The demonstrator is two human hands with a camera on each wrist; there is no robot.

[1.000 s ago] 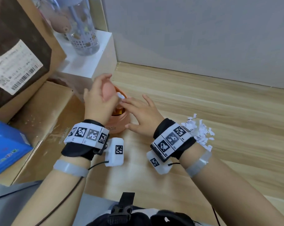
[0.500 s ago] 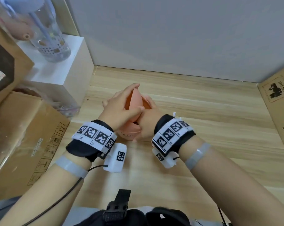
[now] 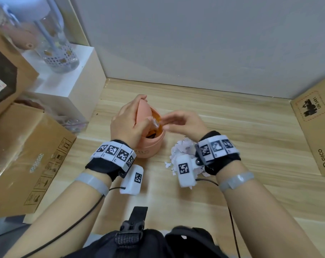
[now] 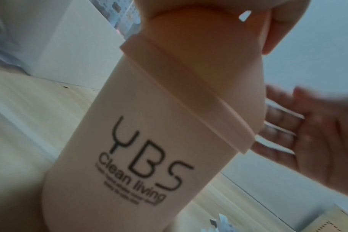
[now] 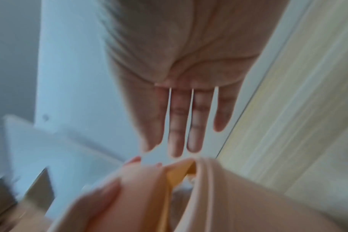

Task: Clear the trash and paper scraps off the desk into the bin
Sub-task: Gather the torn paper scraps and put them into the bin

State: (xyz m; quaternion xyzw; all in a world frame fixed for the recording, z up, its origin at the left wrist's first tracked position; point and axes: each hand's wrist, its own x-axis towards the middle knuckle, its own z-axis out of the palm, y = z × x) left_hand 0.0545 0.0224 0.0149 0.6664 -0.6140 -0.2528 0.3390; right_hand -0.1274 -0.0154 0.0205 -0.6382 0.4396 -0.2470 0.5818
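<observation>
Wooden desk (image 3: 251,146), bare grain. Pink YBS desktop bin (image 3: 150,146) stands mid-desk; left hand (image 3: 128,125) curls round its swing lid (image 3: 144,113), tipping it open. Right hand (image 3: 184,123) hovers at the mouth, fingers straight, nothing held. Paper scraps (image 3: 180,151) heaped just right of the bin. Risk: lid slips shut, or scraps scatter when scooped.

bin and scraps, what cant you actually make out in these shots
- Bin contents: head view, mostly hidden by the left hand tilting the lid.
- Paper scraps pile: head view, partly behind the right wrist camera.
- Right hand: right wrist view blurred; unclear whether scraps cling to it.
- Small print under "Clean living": left wrist view, too blurred.
</observation>
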